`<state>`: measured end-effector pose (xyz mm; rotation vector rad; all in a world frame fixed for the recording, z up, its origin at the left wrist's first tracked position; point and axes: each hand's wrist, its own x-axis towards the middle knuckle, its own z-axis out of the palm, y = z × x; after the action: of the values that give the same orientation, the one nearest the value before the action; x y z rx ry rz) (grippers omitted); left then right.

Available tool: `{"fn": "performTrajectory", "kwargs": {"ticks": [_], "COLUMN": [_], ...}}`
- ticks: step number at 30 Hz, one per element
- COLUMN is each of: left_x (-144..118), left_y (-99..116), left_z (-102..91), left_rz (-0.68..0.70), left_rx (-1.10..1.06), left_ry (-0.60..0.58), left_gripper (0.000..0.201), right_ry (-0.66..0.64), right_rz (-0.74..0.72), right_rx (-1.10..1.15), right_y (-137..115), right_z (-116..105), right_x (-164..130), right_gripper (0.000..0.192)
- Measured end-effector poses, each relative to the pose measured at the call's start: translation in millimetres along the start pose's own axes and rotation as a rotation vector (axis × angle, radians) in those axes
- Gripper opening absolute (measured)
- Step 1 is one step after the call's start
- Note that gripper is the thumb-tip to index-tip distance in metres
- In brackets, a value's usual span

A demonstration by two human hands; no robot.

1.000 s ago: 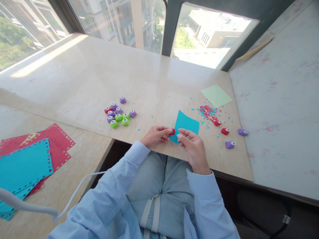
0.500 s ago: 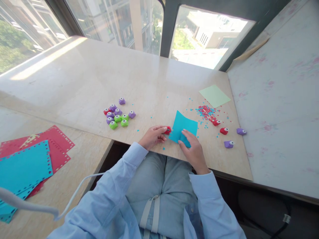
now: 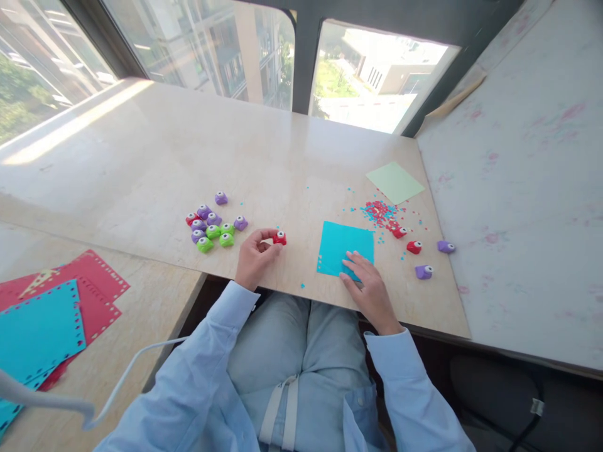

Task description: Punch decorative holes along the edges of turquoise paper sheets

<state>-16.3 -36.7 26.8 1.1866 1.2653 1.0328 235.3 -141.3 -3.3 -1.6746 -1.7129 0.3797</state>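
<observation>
Between its thumb and fingers my left hand [image 3: 257, 256] grips a small red craft punch [image 3: 279, 238] at the table's front. To its right lies a square sheet of blue paper [image 3: 346, 245], flat on the table, with a few small holes along the lower part of its left edge. My right hand [image 3: 370, 287] rests on the sheet's lower right corner, fingers stretched out. Left of my left hand sits a cluster of purple, green and red craft punches [image 3: 213, 231].
Red and blue paper bits [image 3: 380, 212] are scattered by a pale green sheet [image 3: 396, 182]. Red and purple punches [image 3: 424, 272] stand at the right, near the wall. Punched blue sheets [image 3: 42, 326] and red sheets [image 3: 101, 276] lie at the left, behind a white cable [image 3: 136, 364].
My left hand has drawn the red punch leftward, away from the blue paper. The sheet now lies flat under my right hand. The whole view has shifted slightly.
</observation>
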Motion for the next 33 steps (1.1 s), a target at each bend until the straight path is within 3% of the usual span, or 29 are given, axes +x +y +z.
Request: {"fn": "performTrajectory", "kwargs": {"ticks": [4, 7, 16, 21, 24, 26, 30, 33], "left_x": [7, 11, 15, 10, 0, -11, -37, -46], "left_y": [0, -1, -9, -8, -4, -1, 2, 1], "left_z": [-24.7, -38.3, -50.9, -49.1, -40.0, -27.5, 9.8, 39.1], "left_rz": [0.153, 0.200, 0.204, 0.236, 0.283, 0.318, 0.431, 0.429], "left_rx": [0.461, 0.624, 0.828, 0.833, 0.805, 0.760, 0.646, 0.606], "left_ry": [0.133, 0.177, 0.242, 0.256, 0.295, 0.260, 0.059, -0.085], "left_gripper": [0.021, 0.021, 0.029, 0.032, 0.031, 0.028, 0.026, 0.027], "right_ry": [0.019, 0.047, 0.128, 0.256, 0.339, 0.380, 0.465, 0.509], "right_rz": [-0.012, -0.023, -0.002, 0.015, 0.048, 0.083, 0.147, 0.231], "right_rx": [-0.008, -0.016, 0.072, 0.104, 0.091, 0.078, 0.037, 0.035], "right_y": [1, 1, 0, -1, 0, 0, 3, 7], "right_z": [0, 2, 1, -2, -2, -1, 2, 4], "right_x": [-2, -3, -5, -9, -12, -12, -12, -9], "right_gripper": [0.030, 0.028, 0.025, 0.022, 0.021, 0.022, 0.024, 0.029]}}
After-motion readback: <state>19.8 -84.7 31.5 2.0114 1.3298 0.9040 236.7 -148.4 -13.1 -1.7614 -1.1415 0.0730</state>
